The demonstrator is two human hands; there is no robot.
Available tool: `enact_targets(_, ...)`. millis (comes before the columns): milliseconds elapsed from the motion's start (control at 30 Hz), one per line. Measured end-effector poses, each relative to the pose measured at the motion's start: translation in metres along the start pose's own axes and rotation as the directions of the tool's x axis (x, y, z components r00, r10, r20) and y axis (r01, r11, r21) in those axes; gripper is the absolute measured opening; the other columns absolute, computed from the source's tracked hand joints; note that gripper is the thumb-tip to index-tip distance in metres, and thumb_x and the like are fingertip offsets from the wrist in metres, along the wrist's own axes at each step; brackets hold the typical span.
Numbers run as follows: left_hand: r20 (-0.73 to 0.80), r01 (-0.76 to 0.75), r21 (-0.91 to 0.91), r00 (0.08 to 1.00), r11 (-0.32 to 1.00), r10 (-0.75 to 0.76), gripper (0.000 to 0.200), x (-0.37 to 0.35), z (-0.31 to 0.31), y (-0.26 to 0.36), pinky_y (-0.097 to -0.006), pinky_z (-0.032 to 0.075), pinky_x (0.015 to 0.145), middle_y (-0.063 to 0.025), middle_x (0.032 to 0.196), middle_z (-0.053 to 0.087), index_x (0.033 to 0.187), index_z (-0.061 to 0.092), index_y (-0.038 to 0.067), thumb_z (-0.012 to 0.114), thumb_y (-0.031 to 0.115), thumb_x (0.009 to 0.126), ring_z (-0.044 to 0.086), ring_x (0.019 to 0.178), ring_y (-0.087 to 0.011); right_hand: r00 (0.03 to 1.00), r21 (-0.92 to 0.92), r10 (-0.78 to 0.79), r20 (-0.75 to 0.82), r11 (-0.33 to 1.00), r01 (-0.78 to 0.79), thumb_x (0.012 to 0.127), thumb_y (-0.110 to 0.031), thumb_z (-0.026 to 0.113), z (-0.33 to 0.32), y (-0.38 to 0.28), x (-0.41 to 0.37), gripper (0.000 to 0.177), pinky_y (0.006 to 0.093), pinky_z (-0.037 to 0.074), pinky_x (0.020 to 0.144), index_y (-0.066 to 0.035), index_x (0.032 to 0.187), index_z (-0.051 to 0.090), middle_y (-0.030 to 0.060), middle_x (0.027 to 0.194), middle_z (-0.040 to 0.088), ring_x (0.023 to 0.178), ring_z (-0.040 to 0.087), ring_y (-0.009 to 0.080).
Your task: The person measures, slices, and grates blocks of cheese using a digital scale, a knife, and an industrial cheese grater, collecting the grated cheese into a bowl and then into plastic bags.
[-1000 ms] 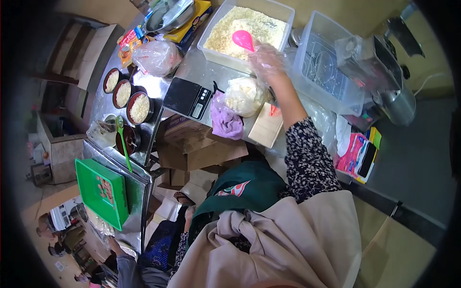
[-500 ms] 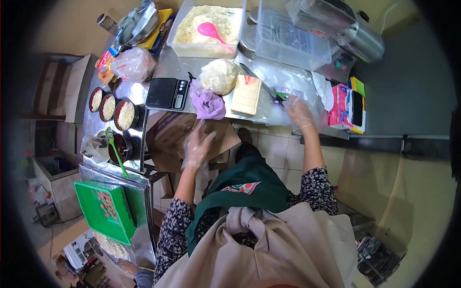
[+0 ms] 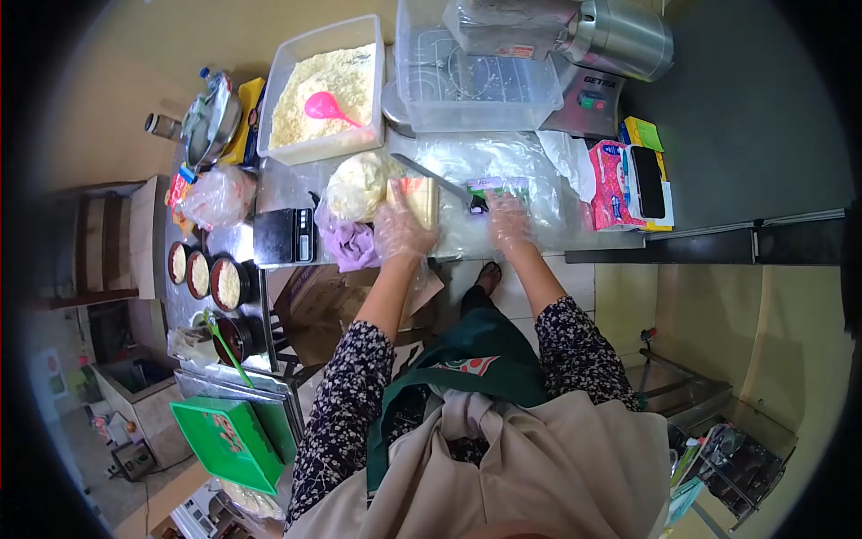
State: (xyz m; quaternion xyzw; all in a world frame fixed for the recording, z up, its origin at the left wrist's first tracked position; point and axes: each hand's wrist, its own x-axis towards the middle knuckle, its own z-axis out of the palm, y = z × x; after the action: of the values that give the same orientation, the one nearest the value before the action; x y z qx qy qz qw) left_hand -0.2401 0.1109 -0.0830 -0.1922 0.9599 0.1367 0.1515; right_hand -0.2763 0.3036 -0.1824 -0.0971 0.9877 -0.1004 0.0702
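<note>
My left hand [image 3: 404,235], in a clear plastic glove, grips the near end of a pale yellow block [image 3: 420,199]. My right hand [image 3: 510,226], gloved too, rests on the clear plastic sheet [image 3: 539,193], fingers apart at a small green and purple packet [image 3: 503,184]. A knife [image 3: 429,172] lies between the hands, its dark handle [image 3: 478,204] by my right fingertips. Left of the block are a plastic-wrapped pale lump [image 3: 359,184] and a purple bag [image 3: 348,244]. A black scale [image 3: 283,235] is further left.
At the back stand a tub of pale crumbs [image 3: 319,108] with a pink scoop [image 3: 325,106], an empty clear tub [image 3: 476,112] and a steel machine [image 3: 620,40]. Filled round pans [image 3: 229,284] and a green tray [image 3: 224,445] are left; tissues and a phone [image 3: 648,182] right.
The view has shifted. My left hand has moved forward and right from the table's edge onto the block. My right hand has come inward, closer to the packet and knife handle.
</note>
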Motion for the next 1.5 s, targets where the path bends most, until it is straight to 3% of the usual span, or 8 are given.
enact_targets(300, -0.025, -0.038, -0.306, 0.999, 0.951, 0.032, 0.123, 0.019, 0.009, -0.03, -0.0413, 0.05, 0.084, -0.0292, 0.12, 0.05, 0.146, -0.004, 0.0, 0.082, 0.019, 0.06, 0.058, 0.1, -0.0366, 0.993, 0.393, -0.076, 0.092, 0.919, 0.034, 0.074, -0.013, 0.067, -0.006, 0.03, 0.01, 0.038, 0.0447, 0.045, 0.087, -0.008, 0.108, 0.05, 0.0206, 0.103, 0.06, 0.1, 0.057, 0.0374)
enact_targets(433, 0.004, -0.037, -0.853, 0.997, 0.52, 0.078, 0.118, 0.012, 0.003, -0.018, -0.0359, 0.052, 0.084, -0.0218, 0.116, 0.056, 0.146, -0.012, 0.005, 0.074, -0.007, 0.066, 0.058, 0.102, -0.0251, 0.982, 0.399, -0.028, 0.187, 0.916, -0.05, 0.076, -0.016, 0.065, -0.018, 0.022, 0.01, 0.036, 0.0463, 0.046, 0.086, -0.007, 0.108, 0.052, 0.0203, 0.099, 0.062, 0.096, 0.059, 0.0377)
enact_targets(533, 0.102, 0.045, -0.828, 0.992, 0.56, 0.071, 0.119, 0.0, -0.013, -0.009, -0.0387, 0.051, 0.085, -0.0258, 0.118, 0.054, 0.147, -0.007, 0.006, 0.079, 0.008, 0.066, 0.061, 0.099, -0.0318, 0.982, 0.365, -0.017, 0.187, 0.929, -0.053, 0.077, -0.017, 0.058, -0.009, 0.027, 0.009, 0.027, 0.0487, 0.047, 0.085, -0.005, 0.102, 0.058, 0.0207, 0.097, 0.063, 0.091, 0.061, 0.0393)
enact_targets(600, -0.142, -0.078, -0.233, 0.989, 0.969, 0.046, 0.114, 0.005, 0.004, -0.017, -0.0432, 0.05, 0.08, -0.0269, 0.11, 0.059, 0.147, 0.004, 0.002, 0.078, 0.032, 0.066, 0.062, 0.092, -0.0379, 0.98, 0.25, 0.032, 0.198, 0.965, -0.082, 0.078, -0.016, 0.055, -0.028, 0.028, -0.006, 0.023, 0.0486, 0.048, 0.082, -0.002, 0.096, 0.059, 0.0219, 0.092, 0.063, 0.086, 0.062, 0.0402)
enact_targets(800, -0.111, 0.001, 0.064, 0.994, 0.998, 0.006, 0.111, -0.004, 0.006, -0.003, -0.0413, 0.045, 0.09, -0.028, 0.12, 0.049, 0.148, 0.01, 0.005, 0.072, 0.052, 0.068, 0.053, 0.108, -0.0387, 0.99, 0.219, 0.142, -0.002, 0.966, -0.138, 0.079, -0.015, 0.053, -0.043, 0.081, -0.042, 0.028, 0.0486, 0.046, 0.087, -0.004, 0.105, 0.06, 0.0216, 0.096, 0.062, 0.09, 0.06, 0.0403)
enact_targets(1100, -0.279, -0.14, 0.032, 0.95, 0.99, 0.143, 0.112, 0.009, 0.03, -0.016, -0.0467, 0.046, 0.085, -0.0256, 0.113, 0.056, 0.146, 0.021, 0.009, 0.075, 0.057, 0.061, 0.057, 0.101, -0.0408, 0.962, 0.306, 0.162, -0.218, 0.948, -0.09, 0.083, -0.021, 0.056, -0.089, 0.092, -0.094, 0.055, 0.0502, 0.034, 0.101, -0.008, 0.134, 0.041, 0.0182, 0.132, 0.045, 0.122, 0.043, 0.035)
enact_targets(1233, -0.179, -0.071, 0.013, 0.981, 0.997, 0.072, 0.11, 0.0, 0.02, -0.012, -0.0444, 0.046, 0.087, -0.0263, 0.117, 0.051, 0.148, 0.016, 0.012, 0.074, 0.056, 0.065, 0.055, 0.105, -0.0391, 0.812, 0.022, 0.078, -0.579, 0.997, -0.08, 0.084, -0.026, 0.06, -0.2, 0.117, -0.162, 0.042, 0.0443, 0.033, 0.105, -0.007, 0.121, 0.055, 0.0113, 0.126, 0.054, 0.121, 0.048, 0.0267)
enact_targets(1500, -0.199, -0.02, 0.064, 0.979, 0.998, 0.032, 0.115, 0.008, 0.034, -0.018, -0.0451, 0.045, 0.09, -0.0239, 0.123, 0.045, 0.149, 0.01, 0.016, 0.074, 0.058, 0.063, 0.05, 0.113, -0.0379, 0.776, -0.61, -0.121, -0.619, 0.697, -0.378, 0.085, -0.019, 0.053, -0.404, 0.208, -0.179, 0.025, 0.05, 0.025, 0.109, -0.01, 0.106, 0.06, 0.0063, 0.108, 0.059, 0.116, 0.05, 0.0214)
